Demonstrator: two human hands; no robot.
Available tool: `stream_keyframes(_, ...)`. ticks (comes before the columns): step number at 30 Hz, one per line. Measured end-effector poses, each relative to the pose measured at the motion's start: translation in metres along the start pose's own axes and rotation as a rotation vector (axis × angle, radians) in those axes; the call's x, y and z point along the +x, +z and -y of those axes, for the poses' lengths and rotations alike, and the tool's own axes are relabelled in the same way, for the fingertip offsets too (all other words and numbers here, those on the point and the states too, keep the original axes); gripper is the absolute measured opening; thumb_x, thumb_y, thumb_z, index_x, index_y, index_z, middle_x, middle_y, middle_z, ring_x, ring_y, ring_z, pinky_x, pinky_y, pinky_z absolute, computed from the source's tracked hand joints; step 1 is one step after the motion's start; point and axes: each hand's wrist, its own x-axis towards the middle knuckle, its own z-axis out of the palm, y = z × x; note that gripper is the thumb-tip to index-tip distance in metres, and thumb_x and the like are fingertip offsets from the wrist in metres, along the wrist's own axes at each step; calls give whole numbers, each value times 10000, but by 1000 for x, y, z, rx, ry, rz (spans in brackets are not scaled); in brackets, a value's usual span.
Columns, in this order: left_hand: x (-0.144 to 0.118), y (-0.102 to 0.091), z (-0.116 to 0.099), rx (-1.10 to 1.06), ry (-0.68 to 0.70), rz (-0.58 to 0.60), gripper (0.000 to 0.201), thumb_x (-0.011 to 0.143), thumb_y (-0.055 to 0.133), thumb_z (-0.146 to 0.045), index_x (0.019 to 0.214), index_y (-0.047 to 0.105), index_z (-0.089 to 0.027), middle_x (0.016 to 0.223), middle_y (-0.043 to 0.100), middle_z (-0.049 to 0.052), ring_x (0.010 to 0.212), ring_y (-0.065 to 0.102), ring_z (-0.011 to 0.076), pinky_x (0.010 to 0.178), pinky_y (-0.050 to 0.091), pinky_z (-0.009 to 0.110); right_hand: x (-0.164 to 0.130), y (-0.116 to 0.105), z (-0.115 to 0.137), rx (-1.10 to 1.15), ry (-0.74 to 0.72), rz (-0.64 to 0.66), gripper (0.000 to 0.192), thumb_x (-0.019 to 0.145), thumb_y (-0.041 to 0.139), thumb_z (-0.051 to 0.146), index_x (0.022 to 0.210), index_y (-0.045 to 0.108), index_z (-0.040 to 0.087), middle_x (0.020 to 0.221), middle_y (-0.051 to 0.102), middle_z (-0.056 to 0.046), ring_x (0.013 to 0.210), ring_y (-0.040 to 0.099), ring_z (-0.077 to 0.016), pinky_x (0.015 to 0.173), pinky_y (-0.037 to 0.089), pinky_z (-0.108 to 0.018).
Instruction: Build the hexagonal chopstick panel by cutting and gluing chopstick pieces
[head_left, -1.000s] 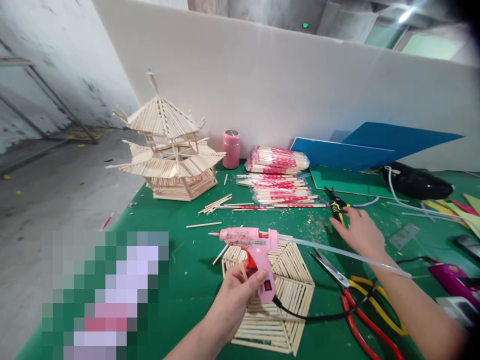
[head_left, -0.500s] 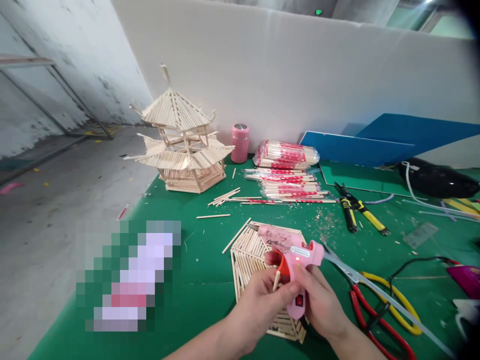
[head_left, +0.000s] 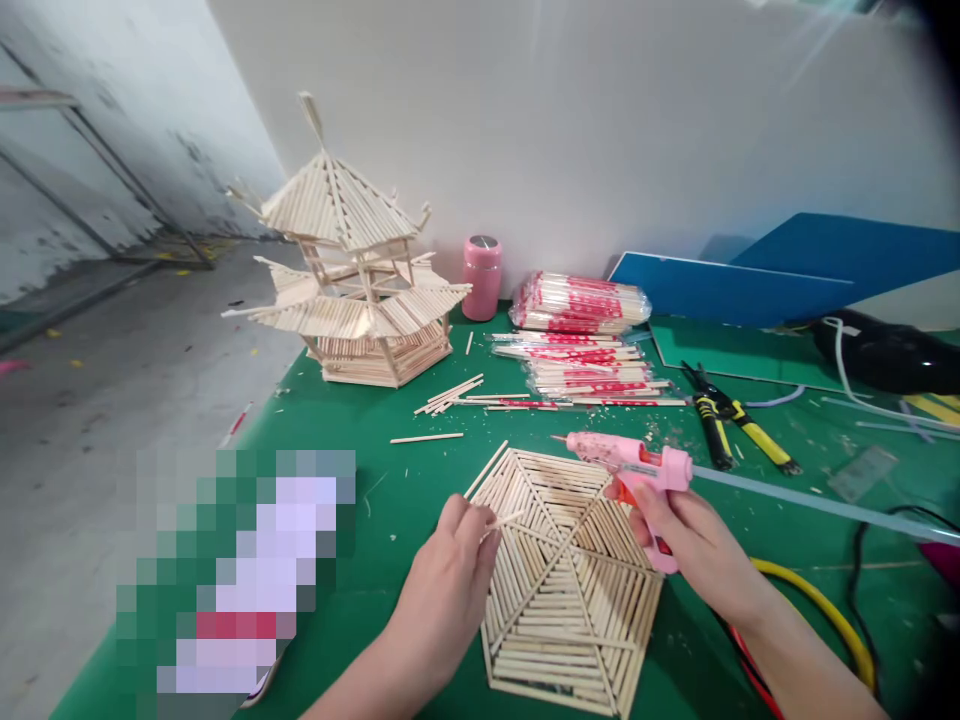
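Observation:
My left hand [head_left: 448,580] pinches a short wooden stick [head_left: 511,520] above the left side of a many-sided panel of wooden sticks [head_left: 561,600]. The panel lies flat on the green table, its rows of sticks split into wedges by spokes. In my right hand [head_left: 694,545] is a pink hot glue gun [head_left: 626,452], its nozzle pointing left over the panel's far edge. A long translucent glue stick [head_left: 802,494] sticks out of the gun's back. Beside the panel's upper left edge, partly behind my left hand, lies a loose stick [head_left: 489,467].
A wooden-stick pavilion [head_left: 352,300] stands at the back left, beside a pink flask [head_left: 481,278]. Wrapped chopsticks [head_left: 581,302] lie behind the panel. Pliers [head_left: 731,420], yellow-and-red handles [head_left: 817,610] and a black cable [head_left: 859,560] are at right. A blurred-out object [head_left: 255,580] lies at left.
My hands have moved apart. The glue gun has gone right and slightly up in my right hand, while my left hand has shifted left with the short stick, uncovering more of the panel.

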Motion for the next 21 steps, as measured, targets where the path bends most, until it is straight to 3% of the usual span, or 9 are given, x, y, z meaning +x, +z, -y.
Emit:
stream_keyframes(5, -5, 19, 13, 296, 357, -140, 232, 862, 315, -178, 849, 546, -161, 632, 526, 25, 556, 475, 144, 522, 363, 262, 8, 10, 11, -193, -51, 88, 369, 851, 350, 480, 780, 550, 177, 565, 473, 26, 523, 452, -113, 494, 375, -238)
stream_keyframes(9, -10, 32, 17, 282, 528, -153, 210, 833, 364, -186, 893, 564, -170, 610, 506, 18, 584, 457, 148, 635, 373, 332, 15, 20, 16, -196, -47, 110, 373, 859, 327, 471, 737, 528, 181, 507, 411, 44, 474, 422, -112, 451, 355, -232)
stream_keyframes(14, -12, 45, 16, 197, 531, -276, 203, 840, 375, -143, 803, 569, -188, 836, 591, 40, 877, 525, 169, 897, 325, 373, 25, 25, 14, -291, -125, 104, 359, 847, 362, 457, 676, 548, 202, 458, 433, 41, 422, 419, -118, 424, 344, -238)
stream_keyframes(19, -14, 59, 23, 87, 479, -334, 212, 850, 374, -140, 860, 578, -196, 912, 642, 38, 991, 543, 168, 955, 336, 368, 32, 24, 13, -349, -165, 60, 344, 819, 415, 467, 617, 567, 234, 412, 440, 36, 395, 421, -134, 428, 359, -254)
stream_keyframes(21, -16, 61, 24, 59, 456, -302, 221, 850, 374, -129, 900, 577, -200, 964, 644, 44, 1037, 533, 168, 969, 343, 380, 33, 24, 14, -375, -164, 60, 324, 819, 424, 457, 627, 565, 238, 418, 448, 32, 403, 430, -140, 423, 356, -256)
